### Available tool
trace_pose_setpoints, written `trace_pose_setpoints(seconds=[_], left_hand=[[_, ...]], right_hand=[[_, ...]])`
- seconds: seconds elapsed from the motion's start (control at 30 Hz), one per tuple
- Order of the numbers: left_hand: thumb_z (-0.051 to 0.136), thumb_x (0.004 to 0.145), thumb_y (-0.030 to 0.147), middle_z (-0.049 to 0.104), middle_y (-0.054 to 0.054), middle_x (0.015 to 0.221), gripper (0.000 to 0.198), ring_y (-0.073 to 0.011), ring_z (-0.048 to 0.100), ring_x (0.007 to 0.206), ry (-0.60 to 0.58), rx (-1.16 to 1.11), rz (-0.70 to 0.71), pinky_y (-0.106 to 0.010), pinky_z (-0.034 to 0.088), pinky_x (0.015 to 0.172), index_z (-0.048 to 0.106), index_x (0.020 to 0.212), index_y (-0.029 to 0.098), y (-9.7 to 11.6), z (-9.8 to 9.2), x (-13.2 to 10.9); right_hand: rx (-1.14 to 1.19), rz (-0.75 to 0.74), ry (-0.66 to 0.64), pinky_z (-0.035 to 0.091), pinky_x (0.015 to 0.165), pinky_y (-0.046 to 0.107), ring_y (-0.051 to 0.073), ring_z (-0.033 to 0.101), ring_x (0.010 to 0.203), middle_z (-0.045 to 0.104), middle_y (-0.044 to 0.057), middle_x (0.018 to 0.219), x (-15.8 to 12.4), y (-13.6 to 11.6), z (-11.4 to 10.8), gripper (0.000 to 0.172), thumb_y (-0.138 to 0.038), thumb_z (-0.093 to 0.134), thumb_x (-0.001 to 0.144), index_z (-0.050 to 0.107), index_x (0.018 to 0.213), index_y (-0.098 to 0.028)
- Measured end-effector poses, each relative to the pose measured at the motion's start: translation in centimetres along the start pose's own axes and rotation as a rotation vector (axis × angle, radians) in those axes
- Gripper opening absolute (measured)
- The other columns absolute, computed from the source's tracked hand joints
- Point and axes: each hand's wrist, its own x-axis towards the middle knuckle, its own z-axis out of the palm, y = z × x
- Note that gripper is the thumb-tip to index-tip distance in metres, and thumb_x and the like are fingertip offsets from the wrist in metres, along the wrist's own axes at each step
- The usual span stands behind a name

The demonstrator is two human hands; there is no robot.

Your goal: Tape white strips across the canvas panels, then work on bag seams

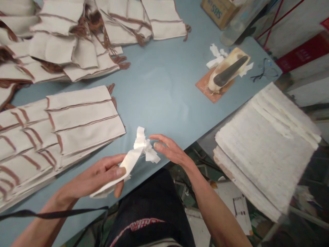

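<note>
My left hand (108, 173) is closed round a few thin white strips (131, 159), thumb on top and fingers beneath; whether they are cloth or paper I cannot tell. Their far ends reach up and right over the blue table, beside a crumpled cluster of small white pieces (151, 151). Just right of that cluster is my right hand (169, 148), fingers stretched out and thumb apart, with nothing in it. Left of my hands lies an overlapping stack of off-white fabric pieces (84, 113) with brown-edged seams and brown cords.
More off-white fabric pieces (56, 48) with brown tassels are heaped at the back left. A dark, curved tool (230, 71) rests on a pale block at the right, near white scraps (216, 56). Past the table edge stands a thick whitish stack (264, 144). A cardboard box (218, 12) sits behind.
</note>
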Motion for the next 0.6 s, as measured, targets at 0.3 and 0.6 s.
trace_pose_setpoints(seconds=[0.3, 0.6], left_hand=[[0.070, 0.099, 0.052, 0.077, -0.003, 0.068, 0.048, -0.0237, 0.065, 0.066, 0.115, 0.099, 0.162, -0.028, 0.046, 0.062, 0.078, 0.139, 0.026, -1.3, 1.4, -0.7], [0.068, 0.103, 0.061, 0.078, -0.005, 0.071, 0.071, -0.0178, 0.052, 0.060, 0.118, -0.037, 0.120, -0.025, 0.035, 0.054, 0.061, 0.161, 0.021, -2.4, 0.9, -1.2]], right_hand=[[0.142, 0.018, -0.293, 0.053, 0.107, 0.039, 0.030, 0.072, 0.119, 0.081, 0.007, 0.115, 1.9, -0.3, 1.0, 0.048, -0.064, 0.068, 0.095, 0.081, 0.105, -0.019], [0.352, 0.073, -0.147, 0.056, 0.089, 0.033, 0.022, 0.069, 0.094, 0.076, 0.002, 0.094, 1.8, -0.6, 4.6, 0.045, -0.057, 0.087, 0.080, 0.079, 0.100, -0.018]])
